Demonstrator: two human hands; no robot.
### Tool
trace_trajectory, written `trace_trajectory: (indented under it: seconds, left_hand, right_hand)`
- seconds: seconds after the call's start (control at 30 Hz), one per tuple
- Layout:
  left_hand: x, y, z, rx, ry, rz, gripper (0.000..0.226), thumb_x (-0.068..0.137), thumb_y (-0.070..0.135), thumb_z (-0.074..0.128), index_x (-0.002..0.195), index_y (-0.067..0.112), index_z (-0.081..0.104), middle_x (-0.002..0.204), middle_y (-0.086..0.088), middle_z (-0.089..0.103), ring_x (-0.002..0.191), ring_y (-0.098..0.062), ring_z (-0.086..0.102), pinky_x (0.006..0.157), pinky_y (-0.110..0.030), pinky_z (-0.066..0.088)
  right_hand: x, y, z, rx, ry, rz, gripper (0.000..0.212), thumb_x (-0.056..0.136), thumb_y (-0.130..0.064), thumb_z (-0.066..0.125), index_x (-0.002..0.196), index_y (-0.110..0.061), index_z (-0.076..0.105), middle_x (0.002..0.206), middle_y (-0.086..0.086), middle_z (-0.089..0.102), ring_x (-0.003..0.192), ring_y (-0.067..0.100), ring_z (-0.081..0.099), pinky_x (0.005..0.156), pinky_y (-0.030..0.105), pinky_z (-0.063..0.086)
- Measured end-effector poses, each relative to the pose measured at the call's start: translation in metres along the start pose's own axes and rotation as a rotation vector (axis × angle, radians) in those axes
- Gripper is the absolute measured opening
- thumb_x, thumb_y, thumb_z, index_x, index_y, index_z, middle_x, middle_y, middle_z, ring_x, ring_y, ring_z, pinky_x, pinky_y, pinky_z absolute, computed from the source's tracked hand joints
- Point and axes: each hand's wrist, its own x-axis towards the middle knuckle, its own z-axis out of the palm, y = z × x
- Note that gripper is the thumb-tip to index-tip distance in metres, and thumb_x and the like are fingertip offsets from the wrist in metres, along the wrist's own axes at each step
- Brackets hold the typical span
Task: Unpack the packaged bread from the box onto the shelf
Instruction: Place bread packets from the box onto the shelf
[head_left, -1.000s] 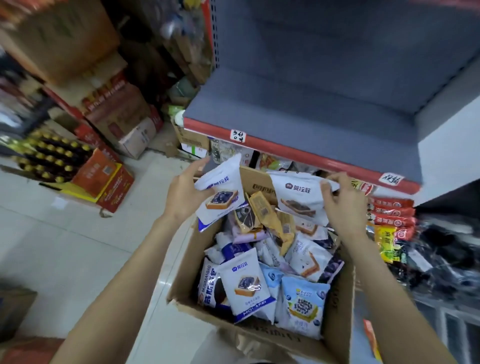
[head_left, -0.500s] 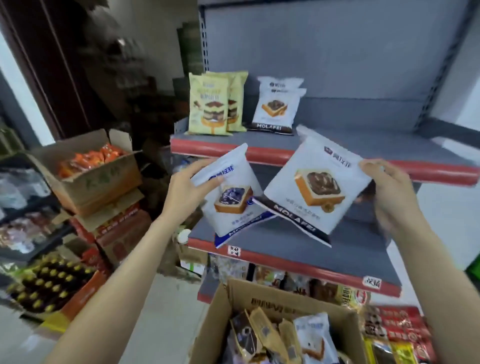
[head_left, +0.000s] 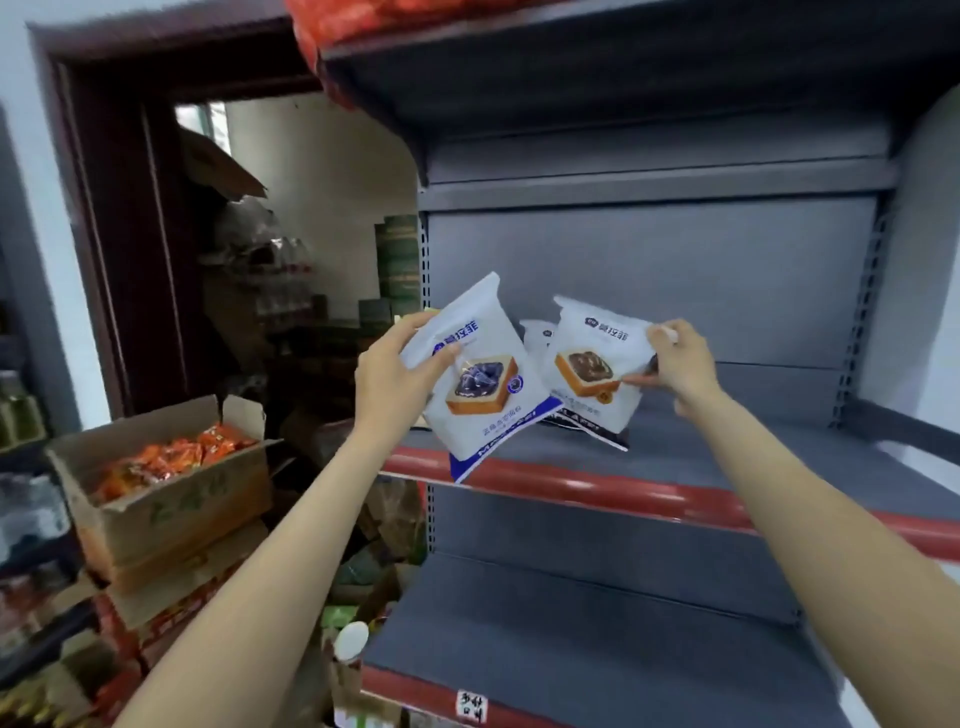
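Hands, left (head_left: 397, 382) and right (head_left: 680, 361), each pinch a glossy, pillowy bread packet.

The white plastic bread packet with the blue-trimmed bottom (head_left: 475, 374) that my left hand (head_left: 397, 382) grips is smooth and glossy, its film creasing under my thumb. The white plastic bread packet with the dark bottom band (head_left: 595, 371) pinched by my right hand (head_left: 683, 361) has the same slick sheen. The grey metal shelf (head_left: 753, 457) looks matt, its red front-edge strip (head_left: 597, 491) shiny. The brown cardboard box (head_left: 171, 499) is dull and rough, with glossy orange wrappers (head_left: 166, 460) inside.
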Motion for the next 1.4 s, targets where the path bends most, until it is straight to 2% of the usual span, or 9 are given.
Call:
trace_trajectory:
  seconds: [0.13, 0.23, 0.3, 0.53, 0.73, 0.9, 1.07, 1.27, 1.4]
  left_hand:
    - [0.033, -0.013, 0.021, 0.091, -0.049, 0.033, 0.029, 0.081, 0.032, 0.071, 0.109, 0.028, 0.066, 0.101, 0.014, 0.068, 0.094, -0.010, 0.063, 0.081, -0.043, 0.054]
    - [0.054, -0.029, 0.050, 0.160, -0.132, 0.032, 0.031, 0.082, 0.033, 0.071, 0.113, 0.027, 0.065, 0.106, 0.012, 0.068, 0.096, -0.012, 0.062, 0.076, -0.045, 0.055]
    - [0.066, -0.042, 0.073, 0.182, -0.198, 0.019, 0.036, 0.082, 0.032, 0.072, 0.117, 0.025, 0.065, 0.112, 0.009, 0.067, 0.101, -0.013, 0.061, 0.079, -0.043, 0.055]
    - [0.094, -0.088, 0.136, 0.589, -0.478, 0.023, 0.049, 0.080, 0.053, 0.066, 0.123, 0.030, 0.061, 0.124, 0.005, 0.063, 0.109, -0.018, 0.058, 0.083, -0.026, 0.038]
    - [0.077, -0.087, 0.139, 0.561, -0.265, 0.276, 0.035, 0.080, 0.043, 0.058, 0.112, 0.028, 0.064, 0.116, 0.007, 0.064, 0.109, -0.020, 0.056, 0.096, -0.036, 0.040]
    - [0.022, -0.053, 0.110, 0.444, -0.190, 0.271, 0.026, 0.090, 0.033, 0.056, 0.113, 0.026, 0.064, 0.105, 0.009, 0.067, 0.101, -0.016, 0.058, 0.078, -0.028, 0.040]
    - [-0.066, -0.026, 0.063, 0.319, -0.208, 0.098, 0.024, 0.088, 0.043, 0.047, 0.095, 0.031, 0.067, 0.076, 0.016, 0.068, 0.076, -0.007, 0.065, 0.069, -0.030, 0.049]
    - [-0.183, -0.052, 0.016, 0.550, -0.522, -0.103, 0.021, 0.084, 0.042, 0.050, 0.092, 0.033, 0.068, 0.068, 0.018, 0.061, 0.072, -0.005, 0.065, 0.067, -0.027, 0.051]
    - [-0.260, -0.088, 0.004, 0.624, -0.863, -0.324, 0.019, 0.087, 0.032, 0.058, 0.104, 0.029, 0.067, 0.091, 0.009, 0.070, 0.088, -0.013, 0.066, 0.074, -0.028, 0.049]
  right_hand:
    - [0.038, 0.029, 0.033, -0.144, -0.053, 0.069, 0.015, 0.094, -0.024, 0.048, 0.081, -0.017, 0.048, 0.099, 0.010, 0.050, 0.081, 0.034, 0.064, 0.072, 0.047, 0.058]
    - [0.060, 0.043, 0.047, -0.088, -0.032, 0.164, 0.017, 0.095, -0.020, 0.046, 0.101, -0.006, 0.052, 0.096, 0.007, 0.046, 0.071, 0.029, 0.063, 0.052, 0.034, 0.058]
    - [0.067, 0.050, 0.048, 0.055, -0.091, 0.254, 0.037, 0.095, -0.020, 0.049, 0.128, -0.003, 0.043, 0.098, 0.005, 0.045, 0.068, 0.020, 0.058, 0.058, 0.033, 0.059]
    - [0.026, 0.054, 0.024, 0.149, -0.161, 0.267, 0.051, 0.099, -0.023, 0.045, 0.145, -0.015, 0.026, 0.148, 0.001, 0.030, 0.128, 0.030, 0.038, 0.083, 0.042, 0.052]
    - [-0.014, 0.061, -0.002, -0.141, -0.136, 0.002, 0.031, 0.095, -0.011, 0.051, 0.124, -0.022, 0.052, 0.137, 0.002, 0.050, 0.109, 0.012, 0.052, 0.093, 0.032, 0.048]
    - [-0.070, 0.045, -0.008, -0.252, -0.174, -0.253, 0.029, 0.092, -0.002, 0.051, 0.116, -0.017, 0.058, 0.109, -0.005, 0.064, 0.092, -0.010, 0.056, 0.080, -0.001, 0.036]
    - [-0.149, 0.058, -0.019, -0.355, -0.153, -0.416, 0.022, 0.093, -0.011, 0.052, 0.109, -0.023, 0.061, 0.093, -0.013, 0.069, 0.087, 0.001, 0.064, 0.080, 0.017, 0.048]
    - [-0.256, 0.128, -0.040, -0.581, -0.309, -0.316, 0.017, 0.092, -0.023, 0.052, 0.104, -0.022, 0.063, 0.082, -0.012, 0.070, 0.073, 0.009, 0.067, 0.067, 0.037, 0.055]
    - [-0.315, 0.197, -0.057, -0.817, -0.541, -0.115, 0.016, 0.091, -0.024, 0.056, 0.104, -0.025, 0.064, 0.085, -0.004, 0.073, 0.074, 0.020, 0.068, 0.065, 0.038, 0.054]
